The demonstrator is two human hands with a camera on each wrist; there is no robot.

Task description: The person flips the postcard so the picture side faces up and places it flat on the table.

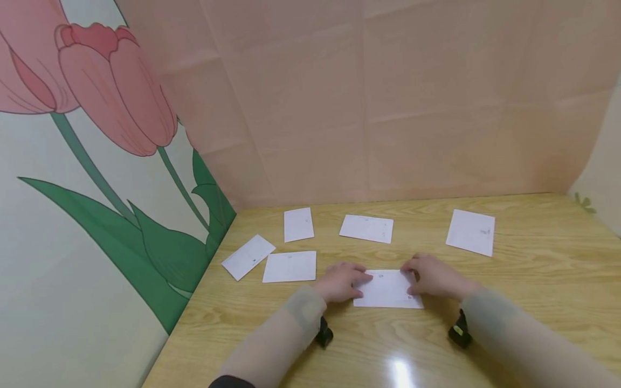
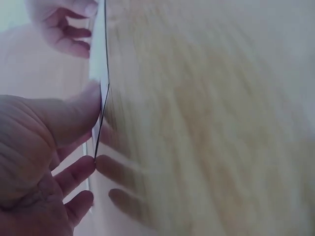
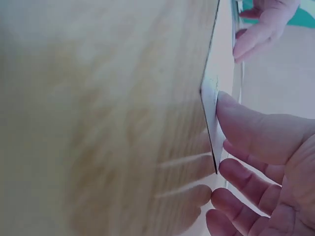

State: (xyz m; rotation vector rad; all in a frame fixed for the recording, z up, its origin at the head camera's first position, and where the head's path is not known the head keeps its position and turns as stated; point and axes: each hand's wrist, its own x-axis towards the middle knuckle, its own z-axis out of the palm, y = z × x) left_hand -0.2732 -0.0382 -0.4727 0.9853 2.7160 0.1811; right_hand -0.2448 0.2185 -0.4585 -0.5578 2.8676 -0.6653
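A white card (image 1: 388, 288) with small faint printed marks lies on the wooden table between both hands. My left hand (image 1: 339, 281) holds its left end, thumb (image 2: 81, 110) on the face and fingertips at the edge. At the other end my right hand (image 1: 436, 276) grips the card, its thumb (image 3: 246, 115) on the face and its fingertips by the corner. Both wrist views show the card (image 3: 212, 98) edge-on, close to the tabletop. Whether any fingertip reaches under it cannot be told.
Other white cards lie on the wooden table (image 1: 543, 302): one at far left (image 1: 248, 257), a card beside it (image 1: 290, 267), two behind (image 1: 298, 224) (image 1: 366, 228), and one at the right (image 1: 470, 232). A pink cloth (image 1: 388, 108) hangs behind; a tulip-painted wall (image 1: 97, 226) stands left.
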